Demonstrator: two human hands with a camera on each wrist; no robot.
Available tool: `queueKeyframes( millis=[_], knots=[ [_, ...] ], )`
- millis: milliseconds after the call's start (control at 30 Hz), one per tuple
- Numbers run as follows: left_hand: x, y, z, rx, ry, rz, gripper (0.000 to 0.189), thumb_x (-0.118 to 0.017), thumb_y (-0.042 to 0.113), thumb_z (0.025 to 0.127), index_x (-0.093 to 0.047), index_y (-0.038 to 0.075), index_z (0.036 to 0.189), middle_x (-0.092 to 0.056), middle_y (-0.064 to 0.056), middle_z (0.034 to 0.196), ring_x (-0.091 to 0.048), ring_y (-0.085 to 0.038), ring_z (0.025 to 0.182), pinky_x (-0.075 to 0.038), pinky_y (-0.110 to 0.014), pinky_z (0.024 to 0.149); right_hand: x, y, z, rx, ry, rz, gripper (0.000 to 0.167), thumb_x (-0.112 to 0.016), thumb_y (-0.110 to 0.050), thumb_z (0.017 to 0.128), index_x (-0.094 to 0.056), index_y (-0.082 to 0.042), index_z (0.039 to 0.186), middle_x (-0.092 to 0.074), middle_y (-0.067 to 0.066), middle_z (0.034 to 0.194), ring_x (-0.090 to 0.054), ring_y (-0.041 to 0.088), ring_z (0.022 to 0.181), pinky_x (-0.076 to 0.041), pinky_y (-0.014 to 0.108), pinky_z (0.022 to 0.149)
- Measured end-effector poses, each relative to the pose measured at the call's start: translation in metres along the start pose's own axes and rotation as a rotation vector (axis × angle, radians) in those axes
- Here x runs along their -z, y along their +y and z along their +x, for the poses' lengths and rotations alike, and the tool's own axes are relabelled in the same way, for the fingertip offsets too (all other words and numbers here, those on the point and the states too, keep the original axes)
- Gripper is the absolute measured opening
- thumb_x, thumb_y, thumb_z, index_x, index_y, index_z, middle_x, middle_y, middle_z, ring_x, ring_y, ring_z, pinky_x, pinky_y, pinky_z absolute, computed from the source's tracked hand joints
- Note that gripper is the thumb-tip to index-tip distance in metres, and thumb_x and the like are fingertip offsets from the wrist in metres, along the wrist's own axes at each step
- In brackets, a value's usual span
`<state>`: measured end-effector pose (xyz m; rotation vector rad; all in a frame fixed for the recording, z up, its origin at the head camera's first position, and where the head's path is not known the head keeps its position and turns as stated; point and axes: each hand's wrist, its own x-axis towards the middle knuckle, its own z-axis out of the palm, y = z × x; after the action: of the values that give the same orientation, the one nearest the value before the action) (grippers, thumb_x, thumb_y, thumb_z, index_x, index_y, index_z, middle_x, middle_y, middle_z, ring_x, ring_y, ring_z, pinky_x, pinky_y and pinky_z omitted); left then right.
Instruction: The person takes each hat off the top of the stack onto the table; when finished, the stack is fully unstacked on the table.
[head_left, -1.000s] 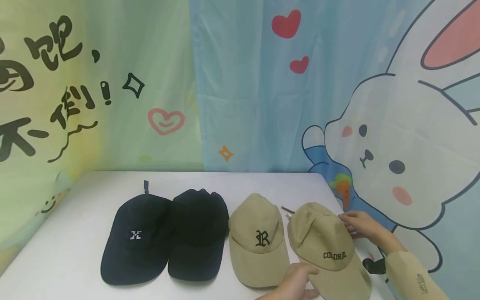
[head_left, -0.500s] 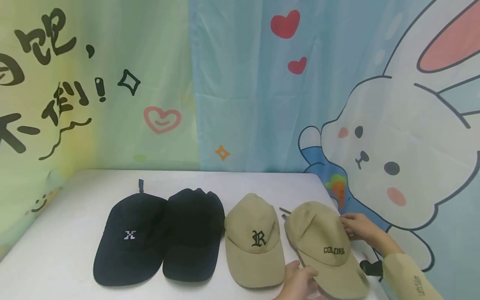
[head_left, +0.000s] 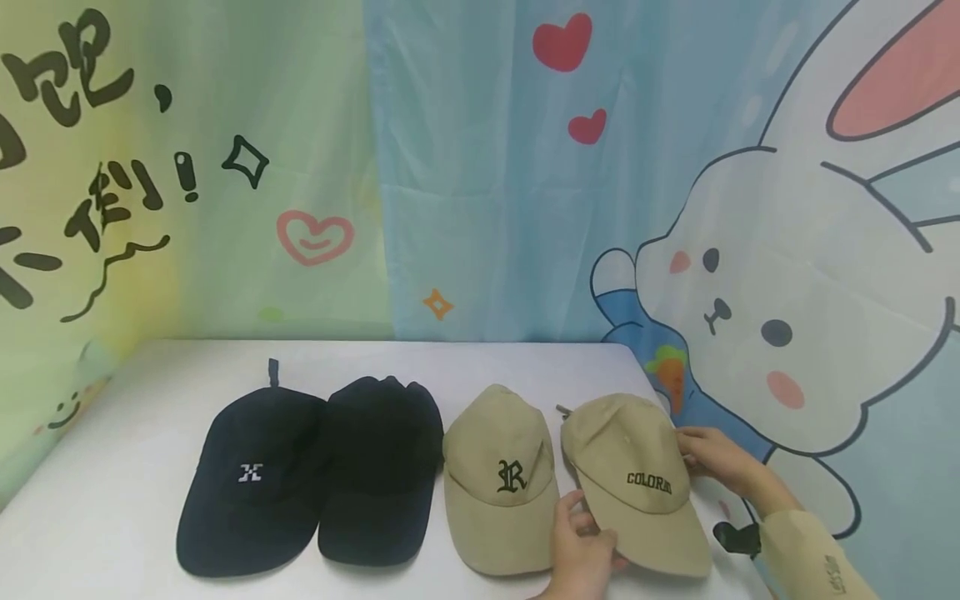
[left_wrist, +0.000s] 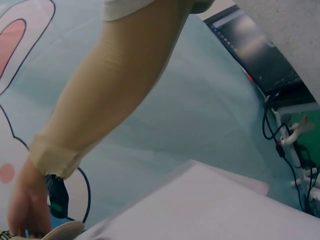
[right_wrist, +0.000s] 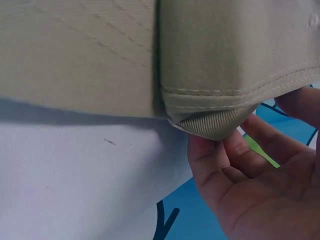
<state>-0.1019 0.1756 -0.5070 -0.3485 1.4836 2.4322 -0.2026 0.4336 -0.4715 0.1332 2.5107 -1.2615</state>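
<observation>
A tan cap with dark lettering that begins "COLOR" lies at the right of the row, brim toward me. At its left brim edge is my left hand, thumb and fingers gripping the brim. My right hand holds the crown's right side. In the right wrist view its fingers are tucked under the cap's lower edge. Beside it lies a tan cap with a dark letter R. The left wrist view shows mostly my right sleeve, with my right hand low at left.
A black cap and a dark cap with a small white emblem overlap at the left on the white table. A printed curtain hangs behind. A dark wrist device sits at my right cuff.
The lettered cap has turned and shifted left, its brim drawn in closer to the R cap. Both hands have moved along with it. The head view has shifted slightly.
</observation>
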Motion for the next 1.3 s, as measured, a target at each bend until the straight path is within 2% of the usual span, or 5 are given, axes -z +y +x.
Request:
queueKeyframes(
  millis=[200, 500, 767, 1000, 1300],
  knots=[
    [0.003, 0.003, 0.001, -0.013, -0.025, -0.028, 0.066, -0.060, -0.017, 0.078, -0.041, 0.005, 0.137, -0.053, -0.013, 0.102, -0.060, -0.025, 0.077, -0.059, -0.039, 0.060, 0.006, -0.007, -0.003, 0.021, 0.029, 0.014, 0.064, -0.051, -0.038, 0.103, -0.044, 0.016, 0.137, -0.054, 0.029, 0.133, -0.059, 0.037, 0.115, -0.052, 0.046, 0.093],
    [0.007, 0.013, 0.002, -0.094, -0.081, -0.054, 0.063, -0.059, -0.016, 0.080, -0.043, 0.012, 0.135, -0.052, -0.013, 0.105, -0.061, -0.022, 0.079, -0.059, -0.037, 0.061, 0.021, -0.034, -0.005, 0.062, 0.047, 0.022, 0.076, -0.051, -0.045, 0.102, -0.030, 0.014, 0.146, -0.043, 0.032, 0.143, -0.047, 0.045, 0.126, -0.039, 0.061, 0.103],
    [0.015, 0.042, -0.005, -0.223, -0.132, -0.034, 0.062, -0.058, -0.014, 0.085, -0.041, 0.014, 0.137, -0.053, -0.011, 0.107, -0.061, -0.021, 0.078, -0.058, -0.032, 0.063, 0.030, -0.076, -0.007, 0.166, 0.057, 0.088, 0.075, -0.051, -0.041, 0.103, -0.025, 0.011, 0.150, -0.026, 0.032, 0.153, -0.027, 0.046, 0.138, -0.023, 0.067, 0.109],
    [0.014, 0.080, -0.004, -0.375, -0.223, -0.025, 0.058, -0.057, -0.006, 0.093, -0.038, 0.019, 0.141, -0.051, -0.012, 0.117, -0.062, -0.024, 0.090, -0.059, -0.034, 0.074, 0.044, -0.125, 0.000, 0.236, 0.105, 0.040, 0.074, -0.049, -0.039, 0.104, -0.023, 0.012, 0.150, -0.035, 0.037, 0.141, -0.028, 0.045, 0.136, -0.020, 0.063, 0.112],
    [0.002, 0.102, -0.002, -0.435, -0.240, -0.061, 0.058, -0.058, -0.006, 0.093, -0.040, 0.022, 0.140, -0.053, -0.011, 0.118, -0.062, -0.024, 0.092, -0.059, -0.034, 0.074, 0.066, -0.154, 0.000, 0.252, 0.133, -0.066, 0.078, -0.049, -0.046, 0.103, -0.023, 0.010, 0.151, -0.024, 0.033, 0.154, -0.027, 0.048, 0.139, -0.025, 0.062, 0.111]
  ],
)
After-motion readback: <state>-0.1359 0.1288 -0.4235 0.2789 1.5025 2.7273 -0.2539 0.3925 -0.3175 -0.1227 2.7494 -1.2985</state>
